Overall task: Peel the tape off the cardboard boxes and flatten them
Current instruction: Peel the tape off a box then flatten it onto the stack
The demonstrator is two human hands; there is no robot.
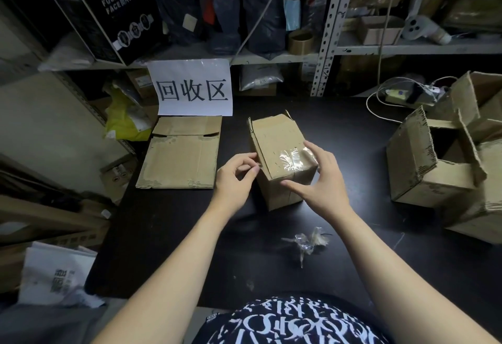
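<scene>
A small cardboard box [277, 142] lies tilted on the black table [353, 235], its far flaps open. Clear tape [292, 158] shines across its near top and runs down the front face. My left hand [236, 178] is at the box's left edge, thumb and forefinger pinching at the tape end there. My right hand [317, 178] grips the box's near right corner, fingers over the top and thumb on the front face.
A flattened box [179, 153] lies at the left under a white paper sign [193, 88]. Several open boxes [440, 169] are piled at the right. A crumpled wad of peeled tape [309, 241] lies on the table near me. Shelving stands behind.
</scene>
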